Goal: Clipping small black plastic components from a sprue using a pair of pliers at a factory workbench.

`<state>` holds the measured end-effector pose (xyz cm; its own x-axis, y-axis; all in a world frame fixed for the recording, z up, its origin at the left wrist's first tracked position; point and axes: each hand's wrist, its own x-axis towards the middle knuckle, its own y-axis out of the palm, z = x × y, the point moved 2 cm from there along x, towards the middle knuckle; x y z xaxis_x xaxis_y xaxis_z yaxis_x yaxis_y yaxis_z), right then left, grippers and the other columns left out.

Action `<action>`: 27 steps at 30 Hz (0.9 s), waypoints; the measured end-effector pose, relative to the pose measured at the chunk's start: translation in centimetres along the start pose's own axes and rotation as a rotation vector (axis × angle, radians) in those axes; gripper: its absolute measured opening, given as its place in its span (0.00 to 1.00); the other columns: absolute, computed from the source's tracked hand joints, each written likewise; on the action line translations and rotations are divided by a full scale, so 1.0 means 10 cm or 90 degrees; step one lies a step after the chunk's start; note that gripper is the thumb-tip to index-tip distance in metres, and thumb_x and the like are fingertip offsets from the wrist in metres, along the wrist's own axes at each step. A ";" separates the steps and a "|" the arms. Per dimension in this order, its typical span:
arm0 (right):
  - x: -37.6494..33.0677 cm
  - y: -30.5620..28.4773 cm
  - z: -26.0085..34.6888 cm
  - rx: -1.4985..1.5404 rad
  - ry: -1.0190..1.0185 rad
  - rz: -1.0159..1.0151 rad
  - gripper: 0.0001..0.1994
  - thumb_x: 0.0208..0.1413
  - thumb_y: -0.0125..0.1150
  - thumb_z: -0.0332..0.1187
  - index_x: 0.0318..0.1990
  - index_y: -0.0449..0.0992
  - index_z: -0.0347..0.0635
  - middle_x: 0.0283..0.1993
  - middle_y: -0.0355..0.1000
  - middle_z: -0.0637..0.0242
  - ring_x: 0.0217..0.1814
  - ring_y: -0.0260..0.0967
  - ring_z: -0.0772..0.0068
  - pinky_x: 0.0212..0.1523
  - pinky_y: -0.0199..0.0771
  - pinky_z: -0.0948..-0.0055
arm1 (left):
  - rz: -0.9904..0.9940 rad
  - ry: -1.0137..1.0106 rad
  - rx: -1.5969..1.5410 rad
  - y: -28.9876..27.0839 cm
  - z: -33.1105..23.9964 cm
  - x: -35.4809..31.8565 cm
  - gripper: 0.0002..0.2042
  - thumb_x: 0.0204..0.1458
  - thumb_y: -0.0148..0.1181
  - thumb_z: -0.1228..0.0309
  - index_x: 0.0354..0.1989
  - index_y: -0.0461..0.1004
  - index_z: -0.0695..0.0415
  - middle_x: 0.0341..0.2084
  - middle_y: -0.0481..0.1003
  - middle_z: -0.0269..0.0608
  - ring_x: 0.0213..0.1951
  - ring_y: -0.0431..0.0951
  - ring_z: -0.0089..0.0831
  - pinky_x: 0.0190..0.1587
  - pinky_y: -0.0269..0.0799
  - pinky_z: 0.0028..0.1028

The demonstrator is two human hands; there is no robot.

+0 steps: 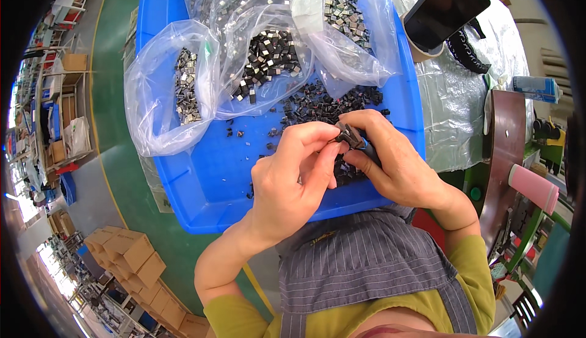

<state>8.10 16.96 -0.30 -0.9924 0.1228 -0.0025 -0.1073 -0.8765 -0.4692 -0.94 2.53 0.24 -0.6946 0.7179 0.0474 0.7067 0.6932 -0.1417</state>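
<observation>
The right hand (397,161) holds a dark piece (349,135) between its thumb and bent fingers, above the near right part of the blue tray (213,200), well in from the right edge; the piece is too covered to tell its exact kind. The left hand (293,176) has its thumb and forefinger drawn narrow against the piece's left side; I cannot tell whether they grip it. Just beyond and below the hands, a heap of loose black parts (317,103) spreads toward the tray's right edge, while a few strays (235,131) lie nearer the left edge. Farther in stand 3 open clear bags: the left bag (149,115) leans over the left edge with silvery parts inside, the middle bag (229,39) holds black and silver parts, and the right bag (381,51) sits near the right edge, also partly filled. Past the right edge, on a silvery covering (452,118), 1 dark-screened device (445,8) rests on a round holder (418,51), with a black strap (467,51) beside it. Off the left edge, well apart, brown cartons (128,249) stand stacked on the floor, and loaded shelves (61,106) line the far left.
</observation>
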 end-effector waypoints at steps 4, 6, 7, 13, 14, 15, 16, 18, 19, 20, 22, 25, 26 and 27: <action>-0.01 0.01 -0.01 -0.011 0.005 0.004 0.15 0.52 0.59 0.26 0.47 0.65 0.36 0.44 0.65 0.54 0.48 0.64 0.49 0.49 0.64 0.61 | -0.007 0.024 0.011 0.01 0.02 -0.01 0.10 0.52 0.56 0.83 0.43 0.69 0.64 0.27 0.79 0.42 0.19 0.77 0.19 0.19 0.70 0.18; -0.01 0.01 -0.01 -0.011 -0.002 -0.001 0.15 0.52 0.59 0.26 0.47 0.65 0.36 0.44 0.65 0.53 0.48 0.63 0.49 0.49 0.64 0.61 | -0.003 0.020 0.025 0.00 0.01 -0.01 0.10 0.52 0.57 0.84 0.43 0.69 0.64 0.27 0.79 0.41 0.19 0.76 0.19 0.19 0.70 0.17; -0.01 0.01 -0.01 -0.013 -0.009 -0.006 0.15 0.52 0.59 0.26 0.47 0.65 0.35 0.44 0.65 0.53 0.48 0.63 0.49 0.49 0.64 0.60 | -0.003 0.019 0.026 0.00 0.01 0.00 0.10 0.52 0.57 0.84 0.43 0.69 0.64 0.27 0.79 0.41 0.19 0.76 0.19 0.19 0.70 0.17; -0.01 0.01 -0.01 -0.021 -0.010 -0.011 0.15 0.52 0.59 0.26 0.46 0.65 0.35 0.44 0.66 0.53 0.48 0.63 0.49 0.48 0.64 0.61 | -0.005 0.017 0.023 0.01 0.01 0.00 0.10 0.52 0.56 0.84 0.43 0.69 0.64 0.27 0.79 0.41 0.19 0.76 0.19 0.19 0.70 0.17; -0.01 0.01 -0.01 -0.021 -0.010 -0.011 0.15 0.52 0.59 0.26 0.46 0.65 0.35 0.44 0.66 0.53 0.48 0.63 0.49 0.48 0.64 0.61 | -0.006 0.017 0.019 0.01 0.01 0.00 0.10 0.52 0.56 0.84 0.43 0.69 0.64 0.27 0.78 0.41 0.19 0.76 0.19 0.19 0.70 0.17; -0.01 0.01 -0.02 -0.023 -0.013 -0.009 0.15 0.52 0.60 0.26 0.46 0.65 0.35 0.43 0.66 0.53 0.47 0.64 0.49 0.47 0.65 0.61 | -0.008 0.017 0.015 0.01 0.02 0.01 0.10 0.52 0.56 0.83 0.43 0.69 0.64 0.26 0.78 0.41 0.19 0.76 0.19 0.19 0.69 0.17; -0.01 0.01 -0.02 -0.025 -0.015 -0.008 0.15 0.51 0.60 0.26 0.46 0.65 0.35 0.42 0.66 0.54 0.46 0.64 0.49 0.46 0.65 0.61 | -0.007 0.017 0.015 0.01 0.02 0.01 0.10 0.52 0.56 0.83 0.43 0.69 0.64 0.26 0.78 0.41 0.19 0.76 0.19 0.19 0.69 0.17; -0.01 0.01 -0.02 -0.045 -0.006 -0.008 0.15 0.51 0.60 0.26 0.45 0.65 0.35 0.41 0.66 0.54 0.44 0.65 0.50 0.44 0.65 0.60 | -0.009 0.013 0.014 0.02 0.02 0.01 0.09 0.52 0.57 0.83 0.42 0.70 0.64 0.26 0.78 0.40 0.19 0.76 0.19 0.19 0.69 0.17; -0.02 0.01 -0.02 -0.065 0.003 -0.006 0.15 0.50 0.61 0.26 0.44 0.65 0.36 0.40 0.66 0.54 0.43 0.65 0.50 0.43 0.66 0.60 | -0.008 0.014 0.014 0.02 0.02 0.00 0.09 0.52 0.57 0.83 0.42 0.70 0.64 0.26 0.78 0.40 0.19 0.76 0.19 0.19 0.69 0.17; -0.02 0.02 -0.03 -0.065 0.003 -0.007 0.15 0.50 0.61 0.26 0.44 0.65 0.36 0.40 0.66 0.54 0.43 0.65 0.50 0.43 0.66 0.60 | 0.000 0.016 0.020 0.01 0.03 0.00 0.10 0.52 0.56 0.83 0.43 0.69 0.64 0.26 0.78 0.40 0.19 0.76 0.19 0.19 0.69 0.17; -0.03 0.02 -0.04 -0.063 0.023 -0.007 0.14 0.49 0.62 0.26 0.42 0.66 0.37 0.37 0.67 0.55 0.40 0.66 0.50 0.40 0.67 0.59 | 0.009 0.020 0.027 0.02 0.02 0.00 0.11 0.52 0.56 0.83 0.44 0.68 0.64 0.25 0.78 0.40 0.19 0.76 0.19 0.19 0.68 0.17; -0.03 0.01 0.00 -0.069 0.029 0.010 0.12 0.49 0.62 0.26 0.40 0.66 0.37 0.35 0.67 0.55 0.37 0.67 0.49 0.37 0.67 0.59 | 0.003 -0.051 -0.068 0.01 -0.01 -0.01 0.16 0.53 0.54 0.83 0.50 0.63 0.64 0.25 0.77 0.39 0.20 0.74 0.17 0.20 0.68 0.18; -0.04 0.01 0.00 -0.068 0.029 0.007 0.12 0.49 0.62 0.26 0.40 0.66 0.37 0.35 0.67 0.55 0.37 0.67 0.49 0.37 0.67 0.59 | 0.006 -0.050 -0.066 -0.01 -0.03 0.01 0.16 0.53 0.54 0.83 0.50 0.63 0.64 0.25 0.77 0.39 0.20 0.74 0.17 0.20 0.68 0.18; -0.04 0.02 0.01 -0.060 0.030 0.015 0.12 0.49 0.62 0.27 0.39 0.66 0.37 0.34 0.68 0.55 0.37 0.68 0.50 0.36 0.68 0.59 | 0.072 -0.078 -0.072 -0.04 -0.06 0.04 0.13 0.55 0.51 0.82 0.49 0.64 0.64 0.25 0.76 0.40 0.19 0.72 0.17 0.21 0.67 0.17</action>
<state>8.49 16.69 -0.28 -0.9905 0.1262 -0.0547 -0.0756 -0.8317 -0.5501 -1.39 2.58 0.95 -0.6162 0.7830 -0.0848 0.7870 0.6164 -0.0267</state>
